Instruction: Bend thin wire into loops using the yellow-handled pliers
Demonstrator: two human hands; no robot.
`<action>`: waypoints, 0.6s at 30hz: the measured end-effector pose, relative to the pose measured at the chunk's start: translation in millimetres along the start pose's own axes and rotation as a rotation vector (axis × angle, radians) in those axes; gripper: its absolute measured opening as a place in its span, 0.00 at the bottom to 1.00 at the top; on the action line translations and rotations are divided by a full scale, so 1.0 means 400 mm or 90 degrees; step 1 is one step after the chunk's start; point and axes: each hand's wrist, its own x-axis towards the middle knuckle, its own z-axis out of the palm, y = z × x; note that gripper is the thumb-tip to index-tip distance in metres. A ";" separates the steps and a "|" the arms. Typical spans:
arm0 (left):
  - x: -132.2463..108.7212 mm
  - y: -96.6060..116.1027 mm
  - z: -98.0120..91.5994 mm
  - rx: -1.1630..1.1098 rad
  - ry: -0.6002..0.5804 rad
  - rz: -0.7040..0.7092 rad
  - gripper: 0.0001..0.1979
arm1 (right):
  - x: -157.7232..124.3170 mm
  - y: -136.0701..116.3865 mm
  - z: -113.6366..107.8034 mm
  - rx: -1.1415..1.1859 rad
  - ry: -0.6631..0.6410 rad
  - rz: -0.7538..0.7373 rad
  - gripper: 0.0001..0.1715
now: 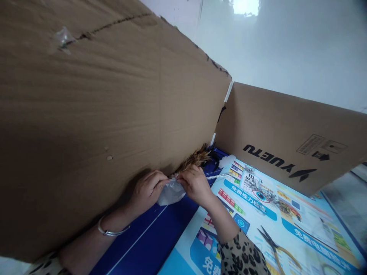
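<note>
A small clear plastic bag [171, 192] hangs between my two hands, close to the tall cardboard panel. My left hand [148, 189], with a silver bangle on its wrist, pinches the bag's upper left edge. On the other side, my right hand [195, 184] pinches the upper right edge. Something small and pinkish shows at the bag's mouth, too little of it visible to name. Just behind my right hand lies a bunch of brown feathers [197, 157], up against the cardboard.
Cardboard panels [114, 95] stand along the left and the back [272, 126]. Yellow-handled pliers [275, 246] rest on the printed poster sheet [252, 229] at the right. Several small shiny wire-like pieces [265, 196] lie scattered there. Black looped material [212, 158] sits in the corner.
</note>
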 end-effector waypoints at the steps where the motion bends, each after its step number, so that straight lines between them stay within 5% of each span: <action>1: 0.001 -0.002 -0.002 0.002 -0.001 0.003 0.10 | 0.000 0.004 -0.001 -0.008 0.000 0.006 0.07; 7: 0.013 -0.015 -0.006 0.011 0.008 -0.020 0.10 | 0.001 0.030 -0.011 -0.059 -0.003 0.026 0.10; 12: 0.038 0.004 -0.029 -0.016 -0.092 -0.047 0.10 | -0.003 0.036 -0.018 -0.097 -0.027 0.004 0.09; 18: 0.084 0.052 -0.061 0.134 -0.172 0.065 0.09 | 0.000 0.028 -0.026 -0.109 -0.014 -0.033 0.11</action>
